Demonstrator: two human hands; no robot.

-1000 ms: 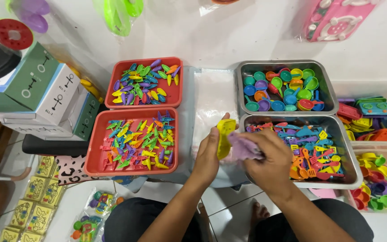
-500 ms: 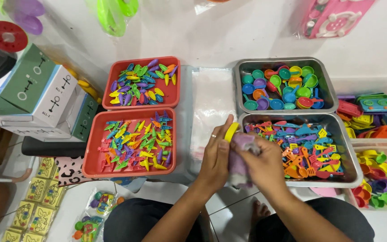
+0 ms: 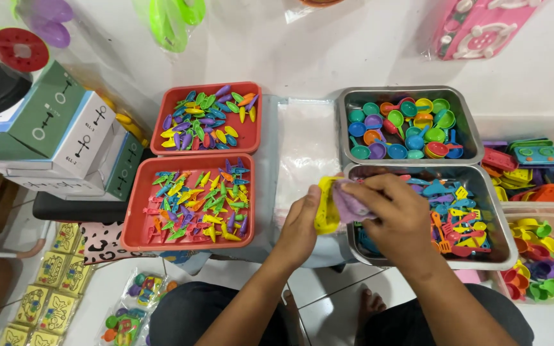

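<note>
My left hand (image 3: pixel 301 224) holds a yellow plastic toy piece (image 3: pixel 326 205) upright between the trays. My right hand (image 3: pixel 395 214) grips a small purple toy piece (image 3: pixel 347 206) pressed against the yellow one. Both hands hover at the left edge of the near metal tray (image 3: pixel 495 259), which holds colourful toy utensils. Behind it a second metal tray (image 3: pixel 405 94) holds small coloured toy pans and cups. To the left stand two red trays: the near one (image 3: pixel 137 214) with tiny toy forks, the far one (image 3: pixel 251 131) with tiny toy spoons.
A stack of clear plastic bags (image 3: pixel 306 150) lies between the trays. Boxes (image 3: pixel 52 131) are stacked at the left. Packaged toy sets (image 3: pixel 43 288) lie on the floor at lower left. Bins of more coloured toys (image 3: pixel 533 173) sit at the right. My knees are at the bottom.
The two hands have come closer together and shifted slightly right, with the purple piece now pushed against the yellow piece.
</note>
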